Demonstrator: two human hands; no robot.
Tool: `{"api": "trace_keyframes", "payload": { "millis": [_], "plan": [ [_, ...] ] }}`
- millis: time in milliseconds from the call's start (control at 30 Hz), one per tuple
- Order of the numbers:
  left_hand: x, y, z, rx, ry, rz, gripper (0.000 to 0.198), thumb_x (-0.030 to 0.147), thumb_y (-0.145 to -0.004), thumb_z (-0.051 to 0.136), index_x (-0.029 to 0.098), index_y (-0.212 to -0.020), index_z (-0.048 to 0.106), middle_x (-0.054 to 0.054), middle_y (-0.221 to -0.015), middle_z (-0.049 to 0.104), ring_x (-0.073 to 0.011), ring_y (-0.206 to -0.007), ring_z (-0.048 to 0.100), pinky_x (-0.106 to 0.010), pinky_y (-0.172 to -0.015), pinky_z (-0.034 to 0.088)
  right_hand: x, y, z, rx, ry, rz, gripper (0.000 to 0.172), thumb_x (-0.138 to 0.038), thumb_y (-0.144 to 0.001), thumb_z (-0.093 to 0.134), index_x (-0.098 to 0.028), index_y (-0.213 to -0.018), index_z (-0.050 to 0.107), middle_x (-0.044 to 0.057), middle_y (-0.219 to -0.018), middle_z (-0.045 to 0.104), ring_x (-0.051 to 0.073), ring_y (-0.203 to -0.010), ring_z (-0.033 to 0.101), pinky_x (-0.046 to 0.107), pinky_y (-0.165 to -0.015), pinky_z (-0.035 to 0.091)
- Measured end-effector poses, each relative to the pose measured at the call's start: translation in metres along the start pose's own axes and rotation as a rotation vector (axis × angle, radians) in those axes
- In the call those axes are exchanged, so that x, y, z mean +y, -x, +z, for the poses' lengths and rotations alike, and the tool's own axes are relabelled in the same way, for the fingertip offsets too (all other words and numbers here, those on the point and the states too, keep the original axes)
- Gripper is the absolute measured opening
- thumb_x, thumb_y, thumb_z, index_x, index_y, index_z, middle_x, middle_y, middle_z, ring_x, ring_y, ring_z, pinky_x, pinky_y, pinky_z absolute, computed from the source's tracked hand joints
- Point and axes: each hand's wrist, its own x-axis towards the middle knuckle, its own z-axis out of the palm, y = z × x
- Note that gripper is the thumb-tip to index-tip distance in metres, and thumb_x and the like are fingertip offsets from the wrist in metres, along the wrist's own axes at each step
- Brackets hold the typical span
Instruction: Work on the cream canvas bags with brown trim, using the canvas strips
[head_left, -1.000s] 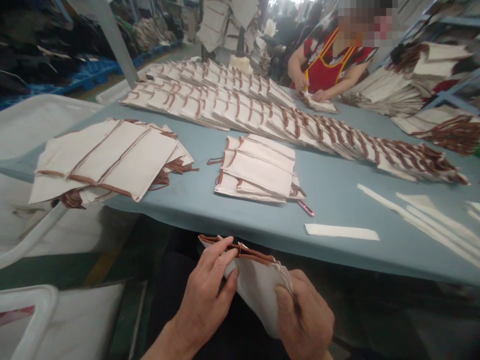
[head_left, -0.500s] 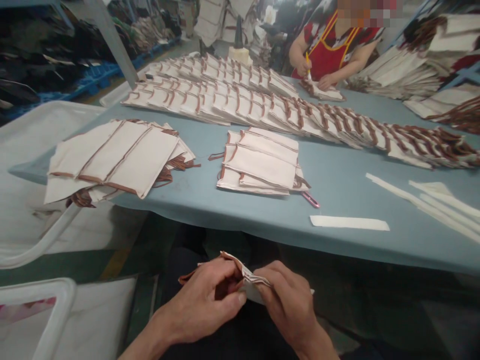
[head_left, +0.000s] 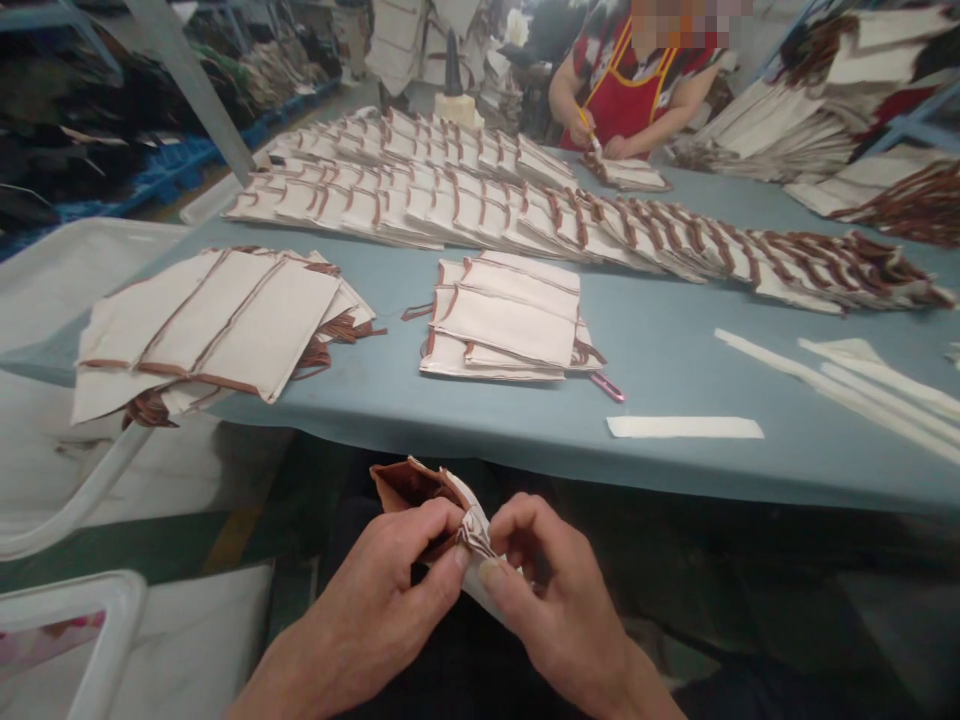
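A cream fabric pouch (head_left: 474, 500) with brown lining and brown edging is held over my lap, below the table's front edge. My left hand (head_left: 397, 585) is closed on its gathered edge, thumb and fingers pinching the bunched folds. On the other side my right hand (head_left: 559, 590) is also closed on the cloth, its thumb against the folds and its index finger curled above them. The brown inside of the pouch gapes open beyond my left hand. Its lower part is mostly hidden by my hands.
On the blue-green table (head_left: 360, 400) lie two small piles of pouches, the left pile (head_left: 210, 320) and the middle pile (head_left: 517, 310). Long overlapping rows (head_left: 480, 210) stretch behind them. A pink tool (head_left: 608, 387) and white strips (head_left: 686, 427) lie rightward. A person in a red apron (head_left: 619, 90) works opposite.
The pouch has turned and risen slightly, so more of its brown inside shows. My right hand has shifted its hold toward the bunched folds beside my left fingers. The view has moved slightly.
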Motion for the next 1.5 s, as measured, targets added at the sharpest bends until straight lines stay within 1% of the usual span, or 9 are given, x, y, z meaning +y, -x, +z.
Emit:
{"api": "trace_keyframes", "payload": {
  "millis": [133, 300, 500, 667, 867, 1067, 1267, 1400, 1500],
  "plan": [
    [0.002, 0.002, -0.004, -0.008, -0.021, 0.019, 0.018, 0.020, -0.091, 0.050, 0.018, -0.080, 0.064, 0.001, -0.079, 0.066, -0.0150, -0.074, 0.058, -0.025, -0.070, 0.041, -0.006, -0.008, -0.006, -0.190, -0.200, 0.210, 0.034, -0.049, -0.094, 0.069, -0.020, -0.083, 0.056, -0.003, -0.074, 0.053, 0.011, -0.064, 0.045, 0.024, -0.058, 0.036],
    [0.013, 0.002, -0.009, -0.025, -0.002, 0.024, 0.019, 0.020, -0.087, 0.050, 0.017, -0.074, 0.064, 0.002, -0.073, 0.063, -0.0143, -0.071, 0.057, -0.023, -0.067, 0.042, -0.007, -0.013, -0.018, -0.280, -0.253, 0.261, 0.036, -0.050, -0.095, 0.068, -0.018, -0.083, 0.058, -0.004, -0.071, 0.054, 0.010, -0.061, 0.043, 0.022, -0.055, 0.035],
    [0.012, -0.005, -0.007, -0.051, 0.040, 0.025, 0.026, 0.028, -0.093, 0.051, 0.016, -0.073, 0.064, 0.003, -0.070, 0.057, -0.0130, -0.068, 0.052, -0.022, -0.064, 0.039, -0.008, -0.014, -0.021, -0.233, -0.057, 0.189, 0.025, -0.036, -0.097, 0.065, -0.018, -0.081, 0.060, -0.006, -0.064, 0.053, 0.009, -0.058, 0.044, 0.021, -0.053, 0.033],
    [0.005, -0.009, -0.004, -0.061, 0.132, 0.031, 0.027, 0.028, -0.093, 0.052, 0.015, -0.074, 0.066, 0.003, -0.069, 0.057, -0.0119, -0.065, 0.048, -0.022, -0.062, 0.038, -0.006, -0.011, -0.021, -0.171, 0.002, 0.134, 0.024, -0.033, -0.099, 0.062, -0.018, -0.081, 0.060, -0.006, -0.065, 0.053, 0.009, -0.057, 0.044, 0.022, -0.053, 0.034],
    [-0.001, -0.011, -0.002, -0.080, 0.150, 0.017, 0.025, 0.027, -0.094, 0.053, 0.015, -0.081, 0.070, 0.002, -0.073, 0.062, -0.0126, -0.069, 0.053, -0.022, -0.065, 0.040, -0.012, -0.008, -0.029, -0.181, 0.083, 0.051, 0.010, -0.025, -0.096, 0.065, -0.018, -0.089, 0.068, -0.003, -0.075, 0.066, 0.010, -0.063, 0.058, 0.020, -0.059, 0.044],
    [0.000, -0.008, -0.001, -0.081, 0.145, 0.010, 0.025, 0.027, -0.093, 0.054, 0.015, -0.077, 0.070, 0.002, -0.075, 0.061, -0.0123, -0.069, 0.052, -0.022, -0.064, 0.039, -0.018, -0.014, -0.036, -0.244, 0.124, 0.025, 0.014, -0.023, -0.098, 0.063, -0.018, -0.085, 0.067, -0.004, -0.070, 0.067, 0.009, -0.059, 0.059, 0.019, -0.054, 0.041],
    [0.000, -0.007, 0.000, -0.068, 0.150, 0.005, 0.025, 0.026, -0.093, 0.051, 0.015, -0.081, 0.070, 0.001, -0.075, 0.062, -0.0131, -0.070, 0.052, -0.023, -0.066, 0.040, -0.020, -0.014, -0.032, -0.180, 0.364, -0.111, 0.015, -0.015, -0.095, 0.060, -0.019, -0.081, 0.063, -0.002, -0.071, 0.067, 0.011, -0.060, 0.060, 0.021, -0.055, 0.040],
    [-0.002, -0.008, 0.004, -0.049, 0.177, -0.057, 0.016, 0.028, -0.087, 0.059, 0.015, -0.079, 0.066, 0.001, -0.078, 0.061, -0.0143, -0.073, 0.052, -0.025, -0.068, 0.040, -0.019, -0.012, -0.027, -0.167, 0.360, -0.073, 0.015, -0.014, -0.093, 0.058, -0.020, -0.080, 0.061, -0.003, -0.068, 0.065, 0.011, -0.058, 0.060, 0.021, -0.053, 0.038],
    [-0.007, -0.010, 0.007, -0.034, 0.208, -0.074, 0.025, 0.035, -0.091, 0.060, 0.016, -0.076, 0.061, 0.002, -0.074, 0.055, -0.0132, -0.069, 0.047, -0.025, -0.064, 0.038, -0.017, -0.011, -0.025, -0.165, 0.321, -0.066, 0.015, -0.013, -0.093, 0.057, -0.020, -0.079, 0.059, -0.003, -0.069, 0.064, 0.011, -0.059, 0.059, 0.021, -0.055, 0.039]
  ]
}}
